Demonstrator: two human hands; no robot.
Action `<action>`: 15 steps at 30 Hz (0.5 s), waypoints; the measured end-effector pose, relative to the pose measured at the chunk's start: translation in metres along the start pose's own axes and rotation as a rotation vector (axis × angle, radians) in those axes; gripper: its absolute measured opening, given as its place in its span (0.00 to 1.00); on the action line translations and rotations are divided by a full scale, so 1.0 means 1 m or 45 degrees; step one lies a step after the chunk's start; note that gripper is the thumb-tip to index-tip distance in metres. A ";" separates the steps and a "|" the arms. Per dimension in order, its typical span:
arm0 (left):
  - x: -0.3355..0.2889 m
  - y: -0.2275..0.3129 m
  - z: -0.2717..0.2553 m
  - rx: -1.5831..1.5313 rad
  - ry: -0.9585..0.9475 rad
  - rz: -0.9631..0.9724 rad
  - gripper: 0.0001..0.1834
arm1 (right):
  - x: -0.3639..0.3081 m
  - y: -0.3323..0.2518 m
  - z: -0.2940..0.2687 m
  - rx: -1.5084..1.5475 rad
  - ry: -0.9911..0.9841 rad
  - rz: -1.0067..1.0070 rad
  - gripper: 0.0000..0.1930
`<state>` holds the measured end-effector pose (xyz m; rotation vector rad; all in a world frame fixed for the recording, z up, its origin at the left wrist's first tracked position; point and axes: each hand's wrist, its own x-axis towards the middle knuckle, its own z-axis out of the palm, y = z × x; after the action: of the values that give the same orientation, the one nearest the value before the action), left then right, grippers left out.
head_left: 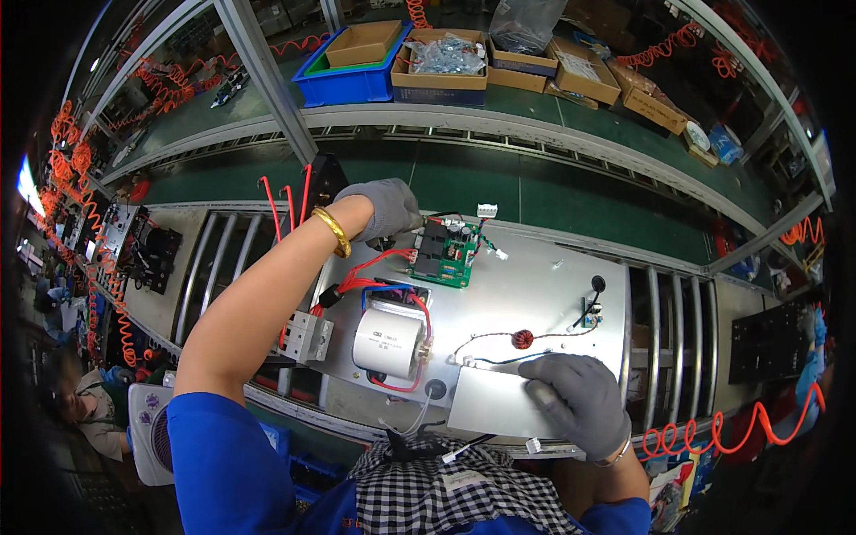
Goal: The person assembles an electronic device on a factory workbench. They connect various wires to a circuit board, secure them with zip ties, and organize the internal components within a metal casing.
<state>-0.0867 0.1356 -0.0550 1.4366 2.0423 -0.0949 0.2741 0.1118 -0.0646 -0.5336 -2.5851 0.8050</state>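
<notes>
Grey-gloved hands on a metal chassis panel (535, 294), centre of frame.
Right hand (578, 399), lower right, lies flat and open on a loose metal plate (489, 403), seemingly steadying it. Left hand (382, 207), upper centre, is curled at the edge of the green circuit board (443, 253); whether it grips anything cannot be told. White cylindrical capacitor (386, 342) sits below the board.

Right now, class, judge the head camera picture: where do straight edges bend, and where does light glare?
In the head view, the conveyor rails curve strongly toward the rim, and the corners go black. The metal panel shines pale under overhead light. The left hand and right hand look sharp.
</notes>
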 end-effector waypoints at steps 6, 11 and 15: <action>0.004 -0.003 -0.001 -0.090 -0.215 -0.093 0.16 | -0.002 0.003 -0.002 0.082 -0.025 0.047 0.08; 0.011 -0.001 0.002 0.071 -0.254 -0.142 0.19 | -0.004 0.006 -0.004 0.063 -0.057 0.022 0.09; 0.016 -0.004 0.004 0.121 -0.296 -0.126 0.19 | -0.005 0.010 -0.003 0.079 -0.044 0.000 0.09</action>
<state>-0.0921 0.1455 -0.0675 1.3131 1.9373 -0.3867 0.2821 0.1180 -0.0697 -0.5057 -2.5818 0.8986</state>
